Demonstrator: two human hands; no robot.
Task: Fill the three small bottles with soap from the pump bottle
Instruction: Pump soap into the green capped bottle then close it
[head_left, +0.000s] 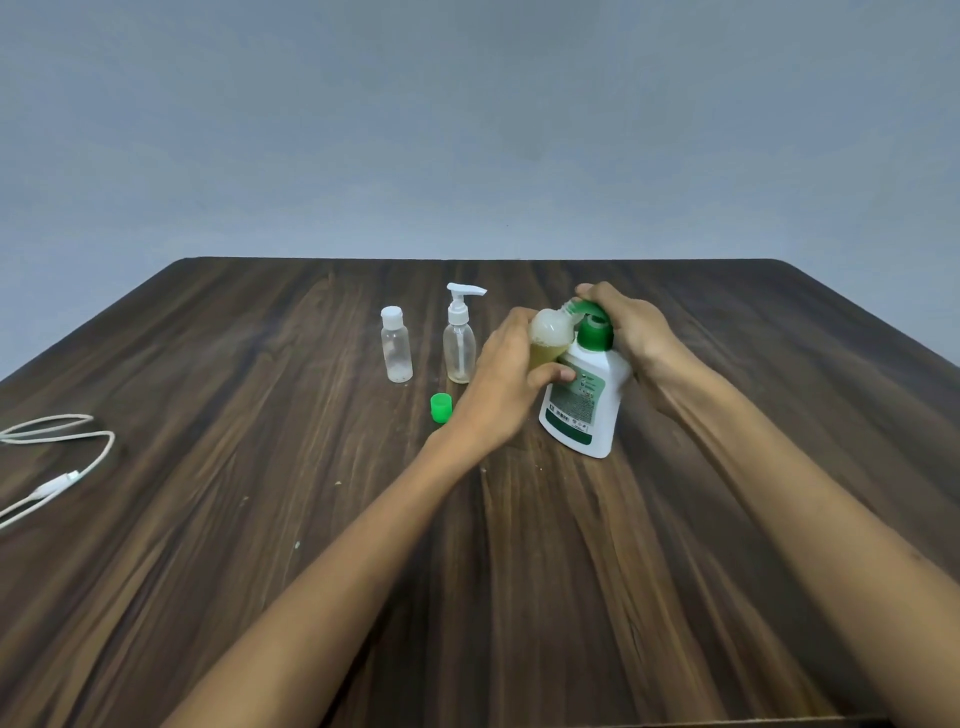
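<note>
On the dark wood-grain worktop (311, 519) the white pump bottle (582, 400) with its green collar and green-and-white label stands right of centre, leaning a little toward the camera's right. The right hand (631, 332) sits over the top of it, fingers curled down on the green pump head (592, 317) and pressing it, the heel of the hand lying against the bottle's far shoulder. The left hand (506, 379) is wrapped around a small clear bottle (549, 340), thumb across its front and fingers behind, holding it hard against the pump bottle's left side with its mouth up under the pump's nozzle. That small bottle shows yellowish liquid in its lower part and pale foam above — how full it is beyond that I cannot tell, since the hand covers much of it. Its loose green cap (440, 406) lies on the worktop just left of the left wrist. Farther left, and a little farther back, stand two more small bottles, apart from one another: a clear one with its own white pump top (460, 340), a thin layer of yellowish liquid at its bottom, and to its left a clear flip-cap bottle (397, 345), closed, with only a trace of residue at its base. A white cable (62, 457) lies looped near the worktop's left edge, well apart from everything else — it runs out of view.
</note>
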